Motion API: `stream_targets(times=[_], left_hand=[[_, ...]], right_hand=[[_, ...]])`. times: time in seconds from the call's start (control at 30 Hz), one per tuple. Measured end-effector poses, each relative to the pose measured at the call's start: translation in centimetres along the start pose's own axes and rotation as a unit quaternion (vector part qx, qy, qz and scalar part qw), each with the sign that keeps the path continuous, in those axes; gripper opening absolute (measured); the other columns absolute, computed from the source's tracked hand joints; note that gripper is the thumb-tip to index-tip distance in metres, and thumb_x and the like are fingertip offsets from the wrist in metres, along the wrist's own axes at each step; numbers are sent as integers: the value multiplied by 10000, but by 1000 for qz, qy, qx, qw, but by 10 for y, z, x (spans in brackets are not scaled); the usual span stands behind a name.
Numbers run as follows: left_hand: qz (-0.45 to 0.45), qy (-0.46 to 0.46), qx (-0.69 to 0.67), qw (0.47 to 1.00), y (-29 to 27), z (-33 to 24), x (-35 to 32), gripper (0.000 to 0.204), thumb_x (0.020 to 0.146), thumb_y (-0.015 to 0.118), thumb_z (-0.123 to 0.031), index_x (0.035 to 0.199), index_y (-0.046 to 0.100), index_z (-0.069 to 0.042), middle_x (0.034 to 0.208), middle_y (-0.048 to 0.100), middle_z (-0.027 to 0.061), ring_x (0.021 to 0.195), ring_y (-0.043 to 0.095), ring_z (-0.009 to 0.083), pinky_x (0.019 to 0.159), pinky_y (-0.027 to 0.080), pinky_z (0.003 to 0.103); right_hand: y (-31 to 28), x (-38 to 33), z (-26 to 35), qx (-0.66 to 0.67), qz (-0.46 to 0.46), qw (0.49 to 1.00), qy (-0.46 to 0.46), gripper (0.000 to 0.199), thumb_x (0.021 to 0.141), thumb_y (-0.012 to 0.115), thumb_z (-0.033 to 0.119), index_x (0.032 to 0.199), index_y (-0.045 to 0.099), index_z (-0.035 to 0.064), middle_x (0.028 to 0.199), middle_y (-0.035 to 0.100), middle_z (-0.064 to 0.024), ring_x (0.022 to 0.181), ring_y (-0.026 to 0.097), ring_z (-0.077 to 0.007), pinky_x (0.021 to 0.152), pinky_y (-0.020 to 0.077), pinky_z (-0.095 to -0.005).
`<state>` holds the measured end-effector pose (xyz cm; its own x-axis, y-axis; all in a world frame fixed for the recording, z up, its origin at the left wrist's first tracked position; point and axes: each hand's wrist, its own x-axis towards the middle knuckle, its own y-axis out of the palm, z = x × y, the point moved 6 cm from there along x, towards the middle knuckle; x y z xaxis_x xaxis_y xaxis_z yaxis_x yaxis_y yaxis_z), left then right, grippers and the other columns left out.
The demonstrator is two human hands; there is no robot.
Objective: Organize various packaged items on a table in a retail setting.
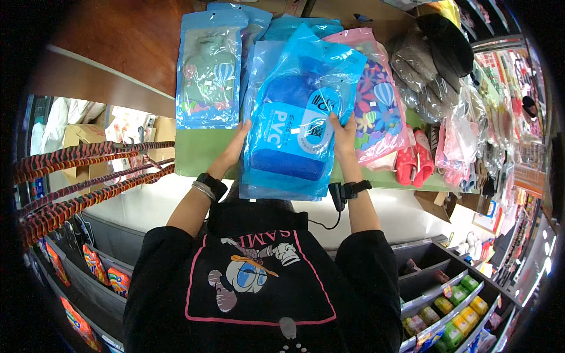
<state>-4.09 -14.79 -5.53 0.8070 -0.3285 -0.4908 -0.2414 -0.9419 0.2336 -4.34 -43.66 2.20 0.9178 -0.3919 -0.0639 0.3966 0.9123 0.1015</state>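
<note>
Both my hands hold a blue plastic pouch point(294, 112) with a dark blue hot-water bag inside, raised over a green shelf top point(197, 150). My left hand point(238, 141) grips its left edge and my right hand point(343, 132) grips its right side. Under it lies a stack of similar blue pouches point(282, 185). A pouch with a green patterned bag point(209, 73) lies to the left, and a pink-edged pouch with a flowery bag point(379, 106) lies to the right. I wear a dark watch and bracelet on the left wrist and a small black device on the right wrist.
Pink slippers point(412, 162) and bagged grey and black footwear point(432, 59) lie at the right. Striped red-and-black straps point(76, 176) hang at the left. Shelves with small colourful packets point(459, 306) stand at the lower right, and snack bags point(100, 270) at the lower left.
</note>
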Motion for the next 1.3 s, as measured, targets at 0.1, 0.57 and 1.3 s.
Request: stream_targets(times=[0.1,0.57,1.3], left_hand=[[20,-5,69,997,8,-9,-4,853,823,481,-534,1344,162,62,1365,250,223,1277,244,264,1044,201,348],[15,-19,-29,999,30,-29,-19,580,782,658,-241,1222,368,2,1104,528,132,975,546,209,831,462,344],[-36,-4,53,998,20,-29,-19,435,782,651,-221,1114,475,0,979,587,95,868,585,179,754,487,301]], right_hand=[[-5,-2,-2,-42,-3,999,-7,376,811,589,88,1148,443,5,999,554,-61,866,513,-147,764,420,-280],[19,-12,14,-228,22,957,-177,422,785,610,129,1163,462,10,954,586,-177,880,562,-319,804,420,-359],[-151,103,48,-461,165,839,240,440,685,716,402,890,592,34,747,533,-10,737,557,-139,621,452,-284]])
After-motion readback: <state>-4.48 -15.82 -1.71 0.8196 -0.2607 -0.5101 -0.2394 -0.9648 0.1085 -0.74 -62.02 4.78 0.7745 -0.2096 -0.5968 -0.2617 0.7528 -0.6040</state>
